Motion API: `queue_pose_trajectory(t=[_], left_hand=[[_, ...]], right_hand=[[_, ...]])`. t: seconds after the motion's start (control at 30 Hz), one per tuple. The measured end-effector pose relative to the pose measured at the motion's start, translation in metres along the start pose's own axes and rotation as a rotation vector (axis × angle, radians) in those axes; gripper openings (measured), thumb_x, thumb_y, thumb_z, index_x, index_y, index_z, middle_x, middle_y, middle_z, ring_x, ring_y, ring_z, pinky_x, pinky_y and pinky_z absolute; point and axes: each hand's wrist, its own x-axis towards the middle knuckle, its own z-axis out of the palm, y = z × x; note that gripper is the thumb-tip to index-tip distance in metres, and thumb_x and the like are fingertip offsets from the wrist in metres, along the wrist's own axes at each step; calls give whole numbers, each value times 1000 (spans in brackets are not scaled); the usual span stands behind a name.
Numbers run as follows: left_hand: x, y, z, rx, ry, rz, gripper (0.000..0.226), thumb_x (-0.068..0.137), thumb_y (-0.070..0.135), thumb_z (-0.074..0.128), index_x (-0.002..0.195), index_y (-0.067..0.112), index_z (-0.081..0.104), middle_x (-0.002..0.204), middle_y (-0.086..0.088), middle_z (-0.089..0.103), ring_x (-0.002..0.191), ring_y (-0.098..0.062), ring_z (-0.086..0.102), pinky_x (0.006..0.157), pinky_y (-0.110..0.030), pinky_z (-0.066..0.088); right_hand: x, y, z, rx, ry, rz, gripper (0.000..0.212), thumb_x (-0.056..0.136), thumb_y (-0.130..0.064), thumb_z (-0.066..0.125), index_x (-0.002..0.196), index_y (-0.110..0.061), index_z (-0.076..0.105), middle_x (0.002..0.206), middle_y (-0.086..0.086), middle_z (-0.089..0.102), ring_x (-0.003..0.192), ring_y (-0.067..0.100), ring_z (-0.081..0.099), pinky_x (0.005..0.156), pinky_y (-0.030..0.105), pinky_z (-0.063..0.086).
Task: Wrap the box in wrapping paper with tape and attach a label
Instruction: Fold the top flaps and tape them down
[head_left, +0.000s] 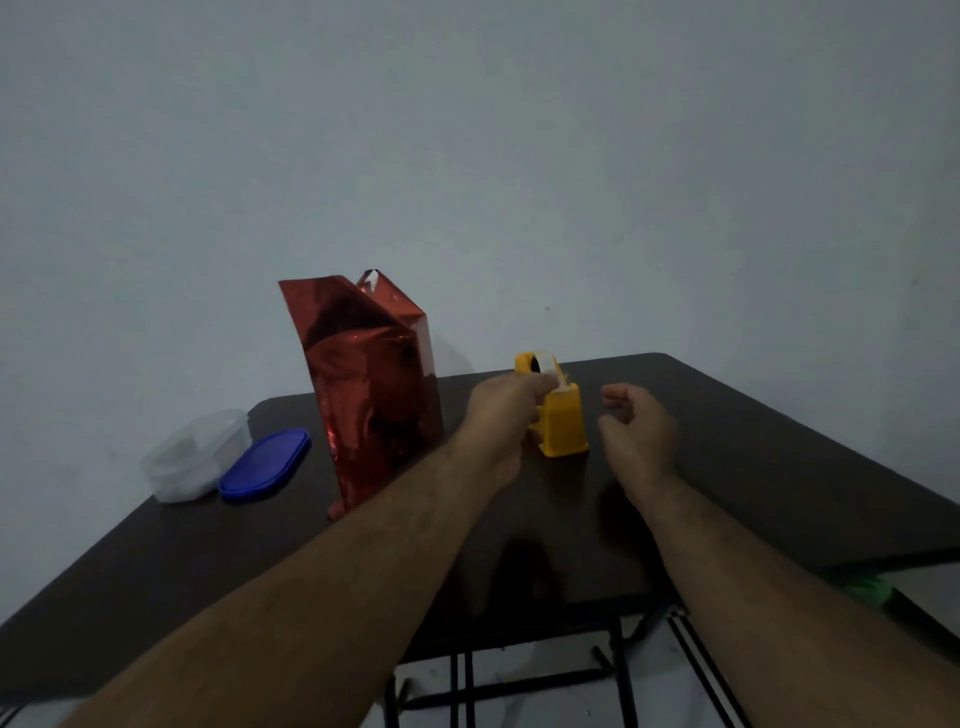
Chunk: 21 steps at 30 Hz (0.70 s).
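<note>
A tall box wrapped in shiny red paper stands upright on the dark table, its top flaps loose and open. To its right sits a yellow tape dispenser with a strip of pale tape over its top. My left hand grips the dispenser's left side, its fingers at the tape end near the cutter. Just right of the dispenser my right hand hovers with its fingers loosely curled, holding nothing.
A clear plastic container and its blue lid lie at the table's left. A plain wall rises behind the table. Black folding table legs show below the front edge. Something green sits under the right edge.
</note>
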Motion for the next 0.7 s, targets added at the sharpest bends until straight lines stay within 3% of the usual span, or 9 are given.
queue_pose_trajectory(t=[0.1,0.2,0.33,0.47,0.57,0.7], left_hand=[[-21,32,-23,-2,-94,52,3,97,17,70,97,14,71,71,7,59,73,-14,50,65,-33,46],[-46,65,-51,-3,-145,129,5,98,10,69,95,13,71,76,4,61,74,-13,52,69,-31,49],[-76,100,-90,93,-184,364,11,97,8,71,107,12,75,97,-1,69,87,-12,64,72,-29,55],[-99,123,-129,148,4,688,22,96,9,72,113,23,75,92,-1,69,80,-13,67,68,-26,54],[-101,119,-160,205,152,903,37,96,10,72,128,27,68,85,1,69,80,-16,70,74,-34,60],[-89,98,-186,384,373,1006,76,91,14,77,154,36,42,85,12,71,85,-9,69,74,-27,56]], right_hand=[[-11,-8,-1,-154,65,-153,31,95,-14,74,127,-12,71,122,3,69,111,21,65,84,29,50],[-21,-18,0,-241,156,-373,18,97,-26,72,111,-15,76,109,3,71,103,25,66,82,40,56],[-33,-75,20,-82,170,-508,11,98,-24,72,103,-16,77,99,-6,69,95,20,65,81,45,58],[-47,-156,45,119,90,-594,12,96,-33,74,98,-21,77,97,-16,70,88,11,66,72,22,53],[-53,-199,62,145,-85,-576,33,86,-51,79,106,-25,80,96,-14,76,86,11,68,73,26,57],[-58,-233,75,116,-383,-470,46,81,-33,90,124,-23,76,86,-7,80,86,7,74,87,31,61]])
